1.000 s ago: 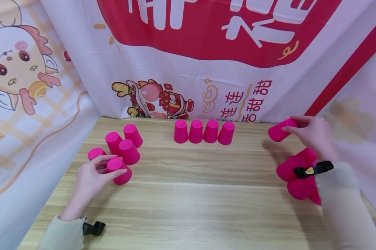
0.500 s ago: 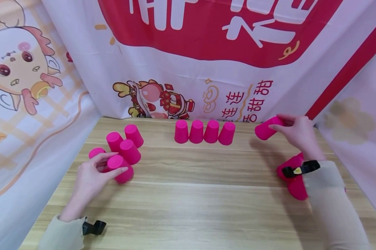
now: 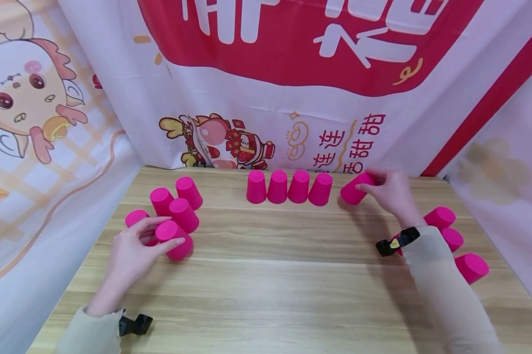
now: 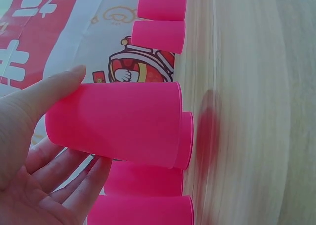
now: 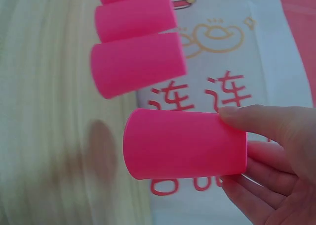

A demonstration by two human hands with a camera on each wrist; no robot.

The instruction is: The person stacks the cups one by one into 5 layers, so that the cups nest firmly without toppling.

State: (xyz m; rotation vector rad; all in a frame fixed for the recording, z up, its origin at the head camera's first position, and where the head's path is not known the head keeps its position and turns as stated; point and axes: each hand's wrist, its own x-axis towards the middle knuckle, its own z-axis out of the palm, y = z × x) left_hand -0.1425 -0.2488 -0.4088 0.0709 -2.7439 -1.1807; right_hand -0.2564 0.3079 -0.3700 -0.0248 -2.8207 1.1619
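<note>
Between thumb and fingers my left hand (image 3: 133, 250) grips a pink cup (image 4: 116, 123), upside down, in front of the left group. The left wrist view shows its rim off the wooden surface, a shadow beside it. My right hand (image 3: 392, 191) pinches another pink cup (image 5: 185, 145) near its base, tilted in the head view. This cup is just right of a row of upside-down pink cups (image 3: 279, 187) along the back. In the right wrist view a gap separates it from the end cup (image 5: 138, 64) of that row.
Several upside-down pink cups (image 3: 184, 215) stand behind and beside my left hand. More pink cups (image 3: 471, 267) stand at the right, partly hidden by my right sleeve (image 3: 443, 285). A printed cloth (image 3: 266, 123) hangs along the back edge of the wooden table (image 3: 266, 305).
My right hand has carried its cup leftward to near the end of the back row, uncovering cups at the right. My left hand has shifted slightly right with its cup.
</note>
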